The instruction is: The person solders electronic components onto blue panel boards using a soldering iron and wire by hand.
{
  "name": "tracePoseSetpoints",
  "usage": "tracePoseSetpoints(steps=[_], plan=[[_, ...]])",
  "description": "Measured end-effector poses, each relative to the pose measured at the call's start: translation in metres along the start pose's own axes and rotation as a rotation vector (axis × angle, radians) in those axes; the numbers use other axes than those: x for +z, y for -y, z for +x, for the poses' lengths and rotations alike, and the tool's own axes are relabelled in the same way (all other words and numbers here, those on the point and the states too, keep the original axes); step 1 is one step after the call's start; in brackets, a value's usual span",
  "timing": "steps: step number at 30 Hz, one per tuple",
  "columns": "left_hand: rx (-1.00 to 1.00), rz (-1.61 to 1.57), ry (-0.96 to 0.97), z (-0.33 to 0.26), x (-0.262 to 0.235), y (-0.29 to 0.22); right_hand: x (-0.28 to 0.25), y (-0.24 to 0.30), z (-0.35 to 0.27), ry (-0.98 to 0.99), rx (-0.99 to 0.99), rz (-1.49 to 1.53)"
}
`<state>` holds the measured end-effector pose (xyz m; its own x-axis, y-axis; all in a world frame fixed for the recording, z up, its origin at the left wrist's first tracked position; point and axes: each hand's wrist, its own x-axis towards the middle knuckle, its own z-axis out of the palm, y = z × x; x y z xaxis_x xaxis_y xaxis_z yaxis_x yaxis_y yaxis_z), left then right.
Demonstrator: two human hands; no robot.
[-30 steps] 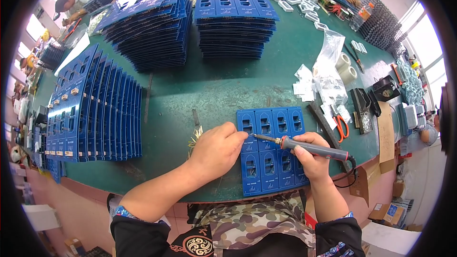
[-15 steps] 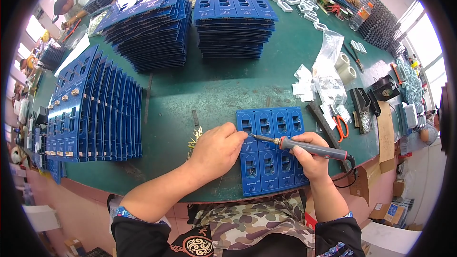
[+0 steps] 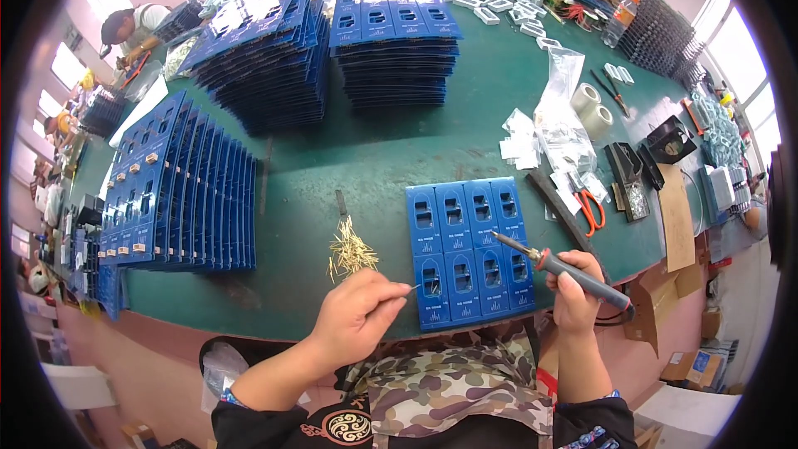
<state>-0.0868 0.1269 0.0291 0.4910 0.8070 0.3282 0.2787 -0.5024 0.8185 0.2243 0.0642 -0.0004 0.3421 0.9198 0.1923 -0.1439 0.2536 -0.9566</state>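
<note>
In front of me lies a blue circuit-board panel [image 3: 455, 259] with two rows of cut-out units. My right hand [image 3: 575, 308] is closed around the grey handle of a soldering iron [image 3: 600, 288]. The iron's tip points up and left, over the panel's right part. At the panel's lower left edge, my left hand [image 3: 359, 313] pinches what looks like a thin metal pin [image 3: 413, 287]. A loose heap of thin gold-coloured pins [image 3: 352, 251] lies on the green table [image 3: 307, 199], just beyond that hand.
Stacked blue panels [image 3: 395, 66] stand at the back, with more panels upright [image 3: 199, 191] on the left. To the right are orange-handled cutters [image 3: 592, 212], a plastic bag [image 3: 561, 116], tape rolls [image 3: 596, 120] and a black tray [image 3: 625, 179]. Two people work across the table.
My left hand has drawn back from the panel's upper left part toward its lower left edge, uncovering the gold pins. The soldering iron has moved right, away from the left fingers.
</note>
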Motion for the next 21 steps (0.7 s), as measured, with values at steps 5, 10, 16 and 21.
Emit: tracePoseSetpoints(steps=[5, 10, 16, 21], plan=[[-0.125, -0.091, -0.115, -0.024, 0.005, 0.01, -0.055, 0.022, -0.019, -0.105, -0.042, -0.072], [-0.262, -0.203, -0.324, -0.048, 0.011, 0.023, -0.122, 0.028, 0.029, -0.506, -0.132, 0.26], [-0.143, -0.054, -0.285, -0.046, 0.02, 0.03, -0.2, 0.007, 0.089, -0.693, 0.066, 0.76], [-0.093, 0.05, -0.256, -0.05, 0.019, 0.036, -0.188, -0.009, 0.131, -0.671, 0.037, 0.938]])
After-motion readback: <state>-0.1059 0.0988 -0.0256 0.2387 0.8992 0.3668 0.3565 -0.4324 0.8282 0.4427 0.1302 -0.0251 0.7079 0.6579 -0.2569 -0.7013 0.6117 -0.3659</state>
